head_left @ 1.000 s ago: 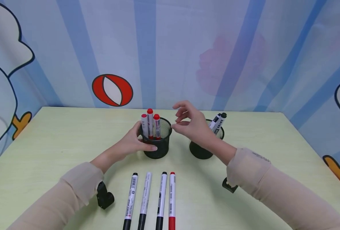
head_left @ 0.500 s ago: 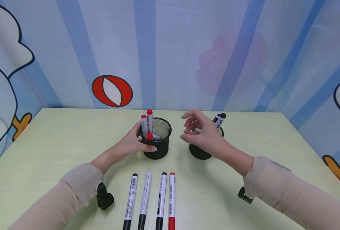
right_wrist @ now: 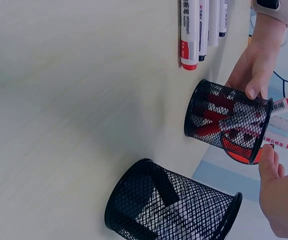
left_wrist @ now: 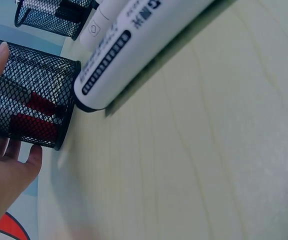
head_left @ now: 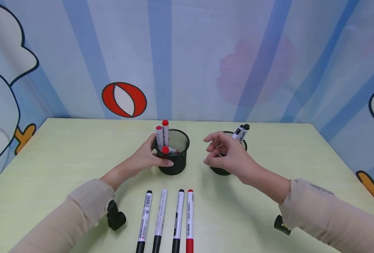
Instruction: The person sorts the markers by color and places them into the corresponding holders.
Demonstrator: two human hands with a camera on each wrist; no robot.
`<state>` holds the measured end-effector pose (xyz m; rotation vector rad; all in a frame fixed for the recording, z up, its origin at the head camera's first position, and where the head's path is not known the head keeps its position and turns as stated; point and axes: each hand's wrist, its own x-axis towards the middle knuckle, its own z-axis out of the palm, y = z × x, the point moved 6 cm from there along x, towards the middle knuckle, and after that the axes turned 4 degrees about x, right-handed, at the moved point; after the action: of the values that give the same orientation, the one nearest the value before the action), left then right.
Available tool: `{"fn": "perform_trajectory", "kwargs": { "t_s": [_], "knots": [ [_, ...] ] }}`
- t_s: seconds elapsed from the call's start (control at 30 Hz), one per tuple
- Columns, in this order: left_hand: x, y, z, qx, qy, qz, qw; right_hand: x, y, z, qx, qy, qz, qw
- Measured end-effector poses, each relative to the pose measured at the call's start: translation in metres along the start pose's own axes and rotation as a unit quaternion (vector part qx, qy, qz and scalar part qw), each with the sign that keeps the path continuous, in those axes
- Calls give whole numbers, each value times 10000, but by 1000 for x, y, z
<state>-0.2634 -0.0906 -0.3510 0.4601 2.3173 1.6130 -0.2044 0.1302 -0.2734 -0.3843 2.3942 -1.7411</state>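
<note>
My left hand (head_left: 144, 158) grips a black mesh pen cup (head_left: 176, 164) from its left side, thumb across the front. Three red-capped markers (head_left: 165, 131) are in this cup; two stand near its left wall, and the third marker (head_left: 170, 150) leans low at the front rim. My right hand (head_left: 229, 154) hovers in front of a second mesh pen cup (head_left: 219, 171), fingers loosely curved with nothing between them, partly hiding that cup. Black-capped markers (head_left: 242, 133) stick out of the second cup, also seen from its side in the right wrist view.
In front of the cups, several whiteboard markers lie side by side: a black-ended marker (head_left: 144, 218), two more beside it, and a red-ended marker (head_left: 190, 216) at the right. A patterned blue curtain (head_left: 193, 52) hangs behind the table's far edge.
My right hand has moved away from the left cup, rightward and nearer to me. One red-capped marker in that cup has tipped from upright to leaning low. The left hand has stayed put.
</note>
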Motion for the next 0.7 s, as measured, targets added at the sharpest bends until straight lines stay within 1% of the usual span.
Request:
{"fn": "perform_trajectory", "kwargs": {
  "t_s": [0.17,0.37,0.5,0.7],
  "knots": [
    [0,1,0,48,-10,0,10000,-6,7,4,432,-183,356,9983],
    [1,3,0,67,-1,-10,10000,-14,20,11,783,-198,921,9925],
    [0,3,0,90,2,-30,10000,-20,29,19,926,-183,1257,9876],
    [0,3,-1,130,-10,-31,9999,-28,39,31,968,-150,1606,9821]
  ]
}}
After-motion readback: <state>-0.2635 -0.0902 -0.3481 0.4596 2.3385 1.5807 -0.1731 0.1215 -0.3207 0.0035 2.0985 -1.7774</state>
